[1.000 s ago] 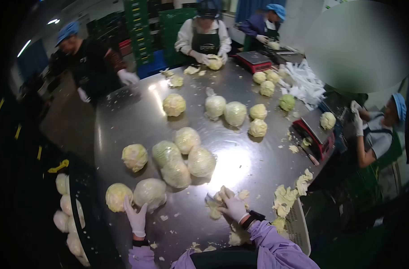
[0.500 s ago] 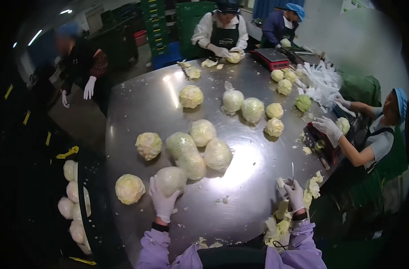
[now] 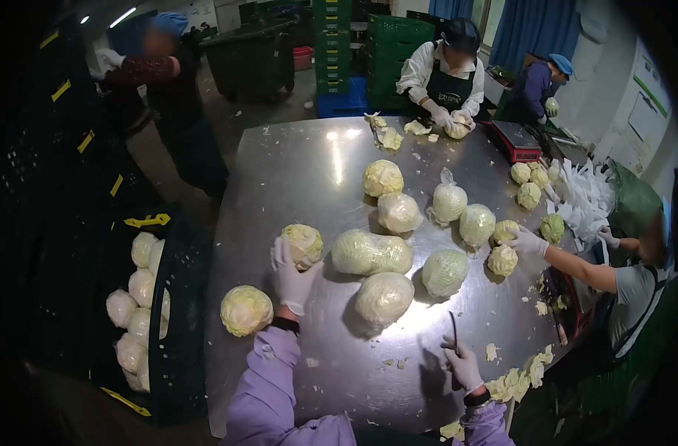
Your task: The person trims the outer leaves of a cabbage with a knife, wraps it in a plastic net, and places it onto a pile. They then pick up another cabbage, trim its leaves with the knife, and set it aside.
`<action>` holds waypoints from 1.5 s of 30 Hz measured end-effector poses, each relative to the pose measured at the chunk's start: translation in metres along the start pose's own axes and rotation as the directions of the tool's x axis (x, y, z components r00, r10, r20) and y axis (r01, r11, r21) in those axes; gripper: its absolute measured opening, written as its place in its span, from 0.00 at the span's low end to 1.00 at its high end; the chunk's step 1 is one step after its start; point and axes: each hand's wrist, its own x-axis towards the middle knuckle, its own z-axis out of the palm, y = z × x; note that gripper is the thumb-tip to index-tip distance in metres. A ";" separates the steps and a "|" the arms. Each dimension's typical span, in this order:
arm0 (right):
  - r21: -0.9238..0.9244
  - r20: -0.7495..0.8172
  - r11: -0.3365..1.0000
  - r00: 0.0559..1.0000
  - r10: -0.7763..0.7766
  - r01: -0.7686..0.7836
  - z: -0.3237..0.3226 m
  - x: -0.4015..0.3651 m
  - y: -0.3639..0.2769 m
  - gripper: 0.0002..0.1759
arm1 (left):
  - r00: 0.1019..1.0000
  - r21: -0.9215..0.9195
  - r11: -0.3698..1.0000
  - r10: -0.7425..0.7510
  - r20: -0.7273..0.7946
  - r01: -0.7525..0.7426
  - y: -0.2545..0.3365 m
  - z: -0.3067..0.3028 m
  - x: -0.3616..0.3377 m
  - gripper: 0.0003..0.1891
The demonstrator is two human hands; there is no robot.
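Observation:
My left hand (image 3: 294, 279), in a white glove, curves around the near side of a pale unwrapped cabbage (image 3: 303, 245). Closer to the table's left edge lies another unwrapped cabbage (image 3: 246, 310). In my right hand (image 3: 463, 366), also gloved, is a thin knife (image 3: 453, 327) with its blade pointing up and away. Between my hands rest film-wrapped cabbages: one large wrapped cabbage (image 3: 383, 299), a long wrapped bundle (image 3: 372, 253) and a greener wrapped cabbage (image 3: 444, 273).
A dark crate (image 3: 177, 320) with wrapped cabbages stands at left. Trimmed leaves (image 3: 517, 380) lie along the table's near right edge. Across the steel table (image 3: 279, 175), a co-worker (image 3: 447, 78) handles a cabbage; another co-worker (image 3: 625, 286) reaches in from the right. A scale (image 3: 513, 140) sits at the back.
The view has swung left. My left hand has gone from a wrapped cabbage to an unwrapped one. My right hand has come inward from the leaf pile with the knife. The right-hand co-worker now touches a cabbage.

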 end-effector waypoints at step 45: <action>0.714 -0.054 0.699 0.994 0.099 -0.031 0.017 -0.105 0.063 0.28 | 0.371 -0.527 0.798 0.602 0.707 -0.291 0.115 -0.084 -0.241 0.50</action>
